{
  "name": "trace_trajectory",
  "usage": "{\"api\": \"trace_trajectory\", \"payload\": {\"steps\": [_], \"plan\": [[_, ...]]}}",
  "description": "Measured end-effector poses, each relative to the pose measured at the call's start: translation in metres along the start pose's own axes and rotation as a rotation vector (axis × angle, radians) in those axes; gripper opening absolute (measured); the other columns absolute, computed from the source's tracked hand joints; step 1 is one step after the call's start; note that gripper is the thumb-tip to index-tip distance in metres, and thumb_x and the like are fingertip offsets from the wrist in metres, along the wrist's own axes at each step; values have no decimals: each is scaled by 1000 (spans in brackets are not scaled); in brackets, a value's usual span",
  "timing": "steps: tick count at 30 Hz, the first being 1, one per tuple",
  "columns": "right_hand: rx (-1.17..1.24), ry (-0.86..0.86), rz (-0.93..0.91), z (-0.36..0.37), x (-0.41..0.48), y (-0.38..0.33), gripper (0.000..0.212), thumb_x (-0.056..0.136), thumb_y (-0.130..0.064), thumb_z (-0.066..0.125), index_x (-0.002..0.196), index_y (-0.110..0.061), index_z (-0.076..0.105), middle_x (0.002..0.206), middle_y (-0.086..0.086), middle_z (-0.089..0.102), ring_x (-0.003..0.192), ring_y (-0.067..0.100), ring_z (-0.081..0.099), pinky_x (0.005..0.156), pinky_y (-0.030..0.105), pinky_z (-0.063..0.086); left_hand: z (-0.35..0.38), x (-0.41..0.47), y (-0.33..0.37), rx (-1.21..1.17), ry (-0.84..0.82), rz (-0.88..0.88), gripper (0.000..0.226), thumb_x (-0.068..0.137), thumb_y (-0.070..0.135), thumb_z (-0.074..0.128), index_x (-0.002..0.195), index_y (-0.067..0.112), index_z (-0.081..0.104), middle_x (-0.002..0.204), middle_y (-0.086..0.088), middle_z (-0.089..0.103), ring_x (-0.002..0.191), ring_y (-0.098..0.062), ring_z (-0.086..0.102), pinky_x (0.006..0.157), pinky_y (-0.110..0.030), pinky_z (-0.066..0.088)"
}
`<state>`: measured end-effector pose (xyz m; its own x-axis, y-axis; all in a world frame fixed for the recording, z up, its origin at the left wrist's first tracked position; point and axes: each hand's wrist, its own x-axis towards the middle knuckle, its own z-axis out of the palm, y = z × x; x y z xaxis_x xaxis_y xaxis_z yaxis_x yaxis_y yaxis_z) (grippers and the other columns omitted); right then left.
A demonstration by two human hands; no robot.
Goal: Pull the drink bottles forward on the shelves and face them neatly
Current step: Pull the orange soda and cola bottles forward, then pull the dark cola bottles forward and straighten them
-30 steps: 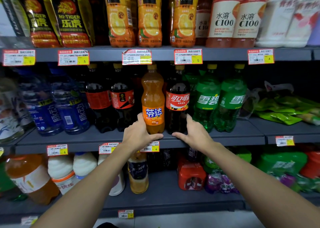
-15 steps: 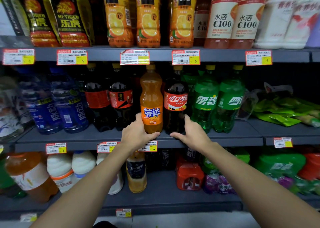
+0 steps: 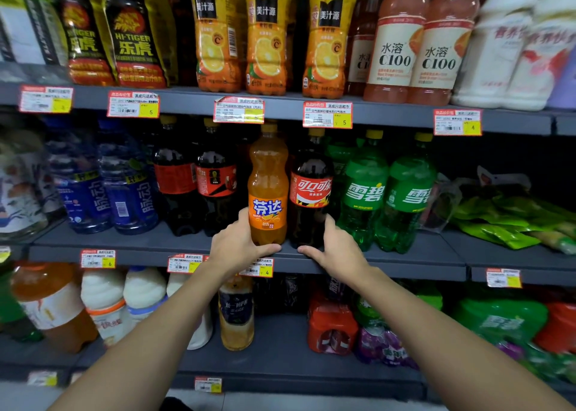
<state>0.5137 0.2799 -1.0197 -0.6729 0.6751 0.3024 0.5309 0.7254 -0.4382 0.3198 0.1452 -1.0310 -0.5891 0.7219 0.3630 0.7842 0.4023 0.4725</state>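
Observation:
An orange Fanta bottle [image 3: 268,186] stands upright at the front edge of the middle shelf [image 3: 124,247]. My left hand [image 3: 240,245] grips its base, thumb curled under the front. Right beside it stands a dark cola bottle [image 3: 311,189] with a red label. My right hand [image 3: 335,248] grips the cola's base, thumb across the front and fingers round the right side. Both labels face forward. Two green Sprite bottles [image 3: 386,195] stand to the right, slightly further back.
Two dark cola bottles [image 3: 194,179] and blue water bottles [image 3: 103,186] stand further back on the left. Green packets [image 3: 505,220] lie at the right. Juice bottles [image 3: 265,33] fill the upper shelf, and milk and tea bottles [image 3: 235,311] the lower one.
My right hand has closed further round the cola bottle's base, and the thumb has slid left toward the Fanta. The two bottles stand closer to the shelf's front edge.

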Motion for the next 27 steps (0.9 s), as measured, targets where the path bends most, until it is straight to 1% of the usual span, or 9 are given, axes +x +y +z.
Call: {"api": "trace_trajectory", "payload": {"steps": [3,9,14,17,21,23,25,27], "plan": [[7,0,8,1,1,2,91,83,-59,71,148,-11,28,128,13,62,117,33,60,93,43,51,-1,-1,2,3,7,-7,101,59,81,72,137,33,29,123,7,66,109,-22,65,85,-39,49],[-13,43,1,7,-2,4,98,86,-60,67,154,-8,20,134,18,58,118,38,59,88,41,49,-2,-5,7,37,35,-27,102,59,76,76,139,31,33,129,4,61,117,-23,60,90,-41,48],[35,19,-3,3,2,5,93,82,-58,74,147,-10,28,130,16,61,118,37,59,89,42,52,-11,-5,3,32,-30,1,100,61,73,78,141,32,33,133,7,60,116,-20,60,90,-40,50],[65,36,-27,6,5,10,91,78,-59,76,144,-13,32,128,14,62,117,35,60,90,42,53,-14,1,-3,33,-57,44,98,61,74,77,138,32,33,128,7,62,112,-19,63,89,-40,52],[61,55,-26,9,4,13,90,76,-63,75,143,-19,34,126,11,64,116,32,61,91,42,53,-17,6,-11,14,-78,113,93,62,76,75,134,32,36,120,8,65,105,-17,65,83,-37,54],[63,48,-11,9,4,13,87,75,-63,76,139,-21,35,122,10,65,114,30,62,88,37,52,-17,9,-16,16,-78,148,91,63,76,75,133,31,36,118,7,65,103,-18,65,80,-34,52],[55,34,13,7,5,13,88,74,-63,78,140,-22,35,120,9,66,112,28,63,84,31,50,-16,12,-20,12,-70,178,91,65,75,74,134,29,36,117,6,66,101,-18,65,78,-32,51],[27,25,30,6,4,12,92,74,-65,77,143,-22,33,120,9,66,111,27,63,84,31,50,-12,13,-24,-13,-63,194,92,66,75,73,136,28,35,116,6,66,101,-16,65,78,-31,51]]}}
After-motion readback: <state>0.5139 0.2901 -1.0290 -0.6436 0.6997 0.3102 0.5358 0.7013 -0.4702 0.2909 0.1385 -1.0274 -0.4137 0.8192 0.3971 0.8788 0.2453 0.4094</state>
